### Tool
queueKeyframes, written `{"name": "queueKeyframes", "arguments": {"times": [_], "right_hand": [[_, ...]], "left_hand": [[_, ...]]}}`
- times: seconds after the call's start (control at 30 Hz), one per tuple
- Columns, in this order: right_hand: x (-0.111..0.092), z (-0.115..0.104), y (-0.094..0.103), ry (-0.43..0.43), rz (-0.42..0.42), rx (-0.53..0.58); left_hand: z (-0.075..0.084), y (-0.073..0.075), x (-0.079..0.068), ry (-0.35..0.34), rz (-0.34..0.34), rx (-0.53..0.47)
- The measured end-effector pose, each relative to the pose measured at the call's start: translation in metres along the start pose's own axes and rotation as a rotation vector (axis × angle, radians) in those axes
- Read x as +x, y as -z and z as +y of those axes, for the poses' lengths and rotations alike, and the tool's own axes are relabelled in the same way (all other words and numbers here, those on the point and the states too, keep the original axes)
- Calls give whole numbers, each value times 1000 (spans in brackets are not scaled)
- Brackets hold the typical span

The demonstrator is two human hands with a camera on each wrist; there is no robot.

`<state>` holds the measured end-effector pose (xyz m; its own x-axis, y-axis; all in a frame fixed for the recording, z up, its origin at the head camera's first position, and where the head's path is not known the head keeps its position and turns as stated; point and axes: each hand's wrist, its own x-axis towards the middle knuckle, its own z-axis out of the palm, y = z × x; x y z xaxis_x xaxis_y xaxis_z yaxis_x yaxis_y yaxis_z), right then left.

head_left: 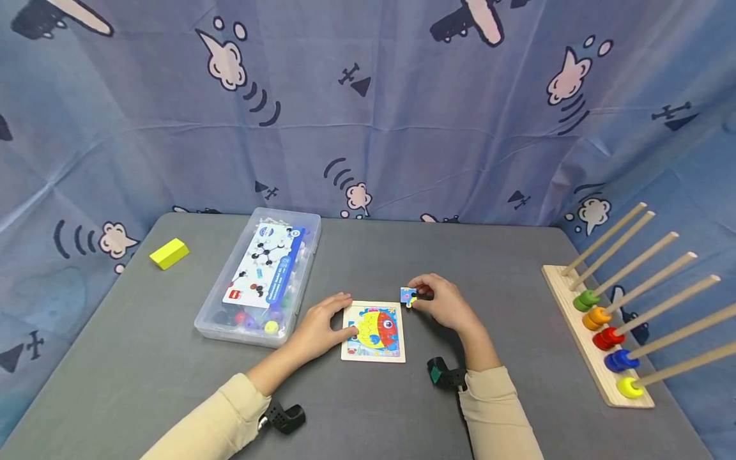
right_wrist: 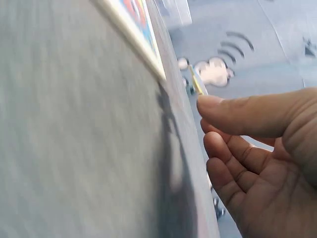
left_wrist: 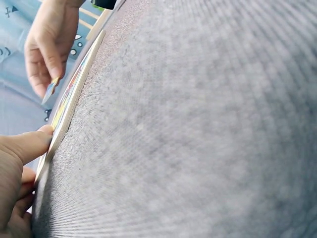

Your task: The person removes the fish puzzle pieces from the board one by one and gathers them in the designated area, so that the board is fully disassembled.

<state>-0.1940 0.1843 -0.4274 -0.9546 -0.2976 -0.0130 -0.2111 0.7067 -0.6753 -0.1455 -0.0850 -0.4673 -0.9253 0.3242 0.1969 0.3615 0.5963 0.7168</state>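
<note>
A wooden-framed jigsaw puzzle [head_left: 373, 358] with a yellow and red fish picture lies flat on the grey table. My left hand [head_left: 318, 326] grips its left side, thumb on the top face and the other fingers along the edge. Beyond the puzzle's upper right corner, my right hand [head_left: 443, 303] pinches a small blue puzzle piece [head_left: 407, 295] with some yellow on it between thumb and fingertips. In the left wrist view this puzzle piece [left_wrist: 50, 90] is held above the board. The right wrist view shows only its thin edge past the thumb.
Left of the puzzle sits a clear plastic case [head_left: 253, 281] of molecular model parts. A yellow block [head_left: 169, 253] lies at the far left. Along the right side stands a wooden peg rack [head_left: 598, 345] with coloured rings and long upright pegs. A patterned blue curtain [head_left: 368, 108] hangs behind the table.
</note>
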Motion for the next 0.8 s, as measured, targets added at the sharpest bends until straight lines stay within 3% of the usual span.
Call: {"name": "queueKeyframes", "arguments": {"times": [0.33,0.8], "right_hand": [[-5,32,18,-86,48,6],[-6,43,20,-79,23,13]], "left_hand": [[-1,-2,1,-6,21,8],[-1,0,0,3,15,6]]}}
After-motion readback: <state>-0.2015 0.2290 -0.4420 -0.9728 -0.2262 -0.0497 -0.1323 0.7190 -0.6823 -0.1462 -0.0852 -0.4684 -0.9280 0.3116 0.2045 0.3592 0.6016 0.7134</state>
